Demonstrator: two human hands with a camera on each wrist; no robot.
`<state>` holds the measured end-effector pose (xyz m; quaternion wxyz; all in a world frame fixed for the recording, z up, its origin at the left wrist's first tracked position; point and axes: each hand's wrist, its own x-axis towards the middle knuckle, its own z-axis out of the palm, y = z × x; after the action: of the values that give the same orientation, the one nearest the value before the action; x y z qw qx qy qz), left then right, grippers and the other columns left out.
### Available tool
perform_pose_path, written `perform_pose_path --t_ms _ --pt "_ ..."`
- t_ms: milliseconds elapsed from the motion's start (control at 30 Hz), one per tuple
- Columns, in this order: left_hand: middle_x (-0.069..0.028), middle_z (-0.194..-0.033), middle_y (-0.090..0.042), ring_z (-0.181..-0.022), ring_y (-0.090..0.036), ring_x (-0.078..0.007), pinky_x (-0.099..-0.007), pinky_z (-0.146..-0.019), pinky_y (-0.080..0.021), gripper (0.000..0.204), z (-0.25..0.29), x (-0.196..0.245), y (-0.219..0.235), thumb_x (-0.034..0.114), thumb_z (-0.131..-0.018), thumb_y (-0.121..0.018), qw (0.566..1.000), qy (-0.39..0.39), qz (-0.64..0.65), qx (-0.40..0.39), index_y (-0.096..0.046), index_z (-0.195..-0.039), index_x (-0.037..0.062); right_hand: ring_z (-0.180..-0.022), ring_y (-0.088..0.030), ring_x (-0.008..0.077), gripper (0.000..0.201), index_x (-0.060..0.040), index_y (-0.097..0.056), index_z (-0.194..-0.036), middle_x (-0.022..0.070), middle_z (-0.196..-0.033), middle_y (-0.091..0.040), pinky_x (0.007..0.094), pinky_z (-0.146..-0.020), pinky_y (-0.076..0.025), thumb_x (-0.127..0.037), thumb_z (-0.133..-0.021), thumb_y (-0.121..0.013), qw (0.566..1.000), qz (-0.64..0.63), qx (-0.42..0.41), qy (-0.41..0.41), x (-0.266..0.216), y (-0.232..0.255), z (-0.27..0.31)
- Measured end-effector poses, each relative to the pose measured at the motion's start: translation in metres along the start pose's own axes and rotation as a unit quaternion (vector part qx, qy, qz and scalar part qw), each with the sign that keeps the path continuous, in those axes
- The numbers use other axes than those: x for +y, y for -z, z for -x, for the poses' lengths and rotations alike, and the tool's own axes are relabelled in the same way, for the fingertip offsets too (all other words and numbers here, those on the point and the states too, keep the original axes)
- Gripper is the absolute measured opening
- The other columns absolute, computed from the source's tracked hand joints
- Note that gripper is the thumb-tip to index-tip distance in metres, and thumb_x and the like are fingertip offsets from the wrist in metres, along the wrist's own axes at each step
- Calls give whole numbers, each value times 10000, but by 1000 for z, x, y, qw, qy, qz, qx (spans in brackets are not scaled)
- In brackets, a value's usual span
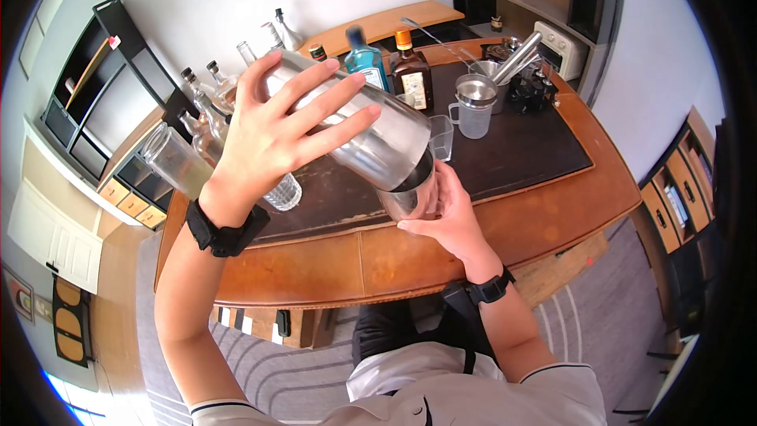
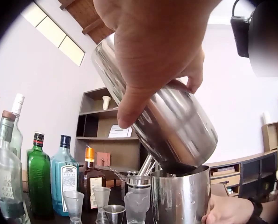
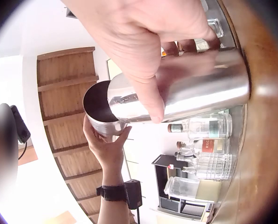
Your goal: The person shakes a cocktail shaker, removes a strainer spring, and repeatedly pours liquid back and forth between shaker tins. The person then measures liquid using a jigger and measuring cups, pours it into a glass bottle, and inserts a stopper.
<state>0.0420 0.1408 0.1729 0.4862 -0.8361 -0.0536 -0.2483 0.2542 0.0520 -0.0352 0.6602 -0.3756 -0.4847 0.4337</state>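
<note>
One tilted tin (image 1: 382, 138), gripped by left hand (image 1: 276, 125), overhangs the cup (image 1: 404, 203) right hand (image 1: 456, 219) holds.

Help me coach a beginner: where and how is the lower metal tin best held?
I'd likely grip the lower metal tin round its side wall from the person's right: no handle shows, and the upper tin leans over its mouth from the left.

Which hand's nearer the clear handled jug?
Right. The right hand grips the lower shaker tin on the near side of the jug; the left hand is farther left and higher, holding the tilted upper tin.
</note>
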Motion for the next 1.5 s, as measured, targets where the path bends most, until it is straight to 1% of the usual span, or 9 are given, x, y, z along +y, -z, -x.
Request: perform_pose_path --t_ms 133,200,433,733,833,900,1067,1300,1500 --pt "49 -1351 -631 -1243 -594 -197 -535 -1060 -399 473 -16 -6 7 146 -812 -656 1000 -16 8 15 -645 -1252 317 -1263 -534 227 1024 -38 -360 -1478 119 -1360 -531 365 -1063 -444 -52 -622 -923 1000 -24 6 -2 4 1 -1" --pt "52 -1345 -635 -1247 -595 -200 -536 -1068 -395 439 -24 -8 9 205 -830 -635 1000 -20 -1 24 -644 -1251 327 -1270 -529 227 1031 -35 -352 -1483 121 -1378 -519 365 -1067 -442 -43 -624 -922 998 -52 1 -22 4 2 -1" --pt "66 -1346 -635 -1235 -600 -184 -522 -1078 -392 428 -41 -11 11 295 -809 -614 999 -50 -13 13 -647 -1234 339 -1274 -520 223 1031 -34 -351 -1484 114 -1338 -531 366 -1068 -440 -30 -624 -919 996 -84 4 -28 3 1 0" --pt "84 -1299 -650 -1210 -610 -152 -492 -1039 -416 424 -43 2 0 170 -789 -705 998 -55 9 18 -669 -1170 350 -1240 -533 216 1037 -45 -356 -1486 104 -1302 -526 357 -1055 -444 -27 -615 -918 996 -84 -16 -10 9 4 -1" --pt "84 -1310 -644 -1215 -607 -152 -491 -1044 -413 427 -33 6 -3 169 -786 -706 999 -42 23 4 -669 -1174 344 -1232 -537 214 1036 -50 -360 -1485 101 -1292 -531 356 -1051 -444 -30 -614 -919 995 -100 -16 -11 11 5 -1" --pt "69 -1323 -638 -1232 -599 -166 -494 -1051 -407 430 -25 7 -4 144 -804 -694 999 -44 25 -7 -665 -1194 323 -1225 -539 211 1035 -53 -364 -1484 99 -1288 -534 354 -1049 -445 -29 -611 -918 997 -82 -14 -6 10 4 -1" --pt "22 -1343 -634 -1265 -581 -203 -520 -1059 -399 482 -2 6 -12 84 -803 -674 998 7 49 -51 -646 -1255 248 -1223 -540 210 1031 -55 -370 -1480 98 -1289 -537 352 -1049 -444 -28 -608 -919 998 -55 -15 0 9 5 0" --pt "-2 -1359 -633 -1253 -589 -227 -541 -1058 -388 529 5 -12 -5 91 -774 -723 998 33 32 -50 -633 -1282 210 -1250 -533 218 1029 -44 -365 -1478 106 -1311 -541 358 -1060 -441 -26 -610 -917 998 -55 -15 3 7 4 0" --pt "-10 -1357 -635 -1246 -594 -223 -519 -1059 -389 570 -4 -3 -8 68 -751 -742 996 54 68 -13 -627 -1292 203 -1262 -536 223 1045 -37 -350 -1484 112 -1334 -541 358 -1072 -433 -39 -613 -926 998 -64 -13 -6 8 5 -1"
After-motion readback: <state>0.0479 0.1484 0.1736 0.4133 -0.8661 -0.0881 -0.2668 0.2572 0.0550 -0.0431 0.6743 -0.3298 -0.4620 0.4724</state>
